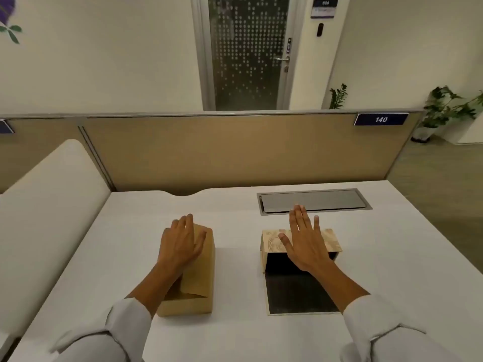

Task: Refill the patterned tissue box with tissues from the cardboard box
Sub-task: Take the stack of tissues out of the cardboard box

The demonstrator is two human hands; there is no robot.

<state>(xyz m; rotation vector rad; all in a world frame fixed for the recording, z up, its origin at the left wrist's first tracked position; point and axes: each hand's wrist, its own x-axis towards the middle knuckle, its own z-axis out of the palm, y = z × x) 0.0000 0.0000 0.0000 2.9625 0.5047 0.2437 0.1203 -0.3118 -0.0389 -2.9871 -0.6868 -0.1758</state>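
Observation:
A plain brown cardboard box (198,286) lies lengthwise on the white desk (235,333), left of centre. My left hand (181,244) rests flat on its far top, fingers spread, gripping nothing. To the right stands the patterned tissue box (271,242), a wood-look cover with swirl marks. Its near end is open and dark inside, and its black base panel (295,293) lies flat toward me. My right hand (303,239) hovers flat over the patterned box with fingers apart. No tissues show.
A grey metal cable hatch (313,201) is set into the desk just beyond my right hand. A tan partition (235,150) walls the desk's far edge. A white padded divider (49,212) borders the left side. Potted plants (444,111) stand at far right.

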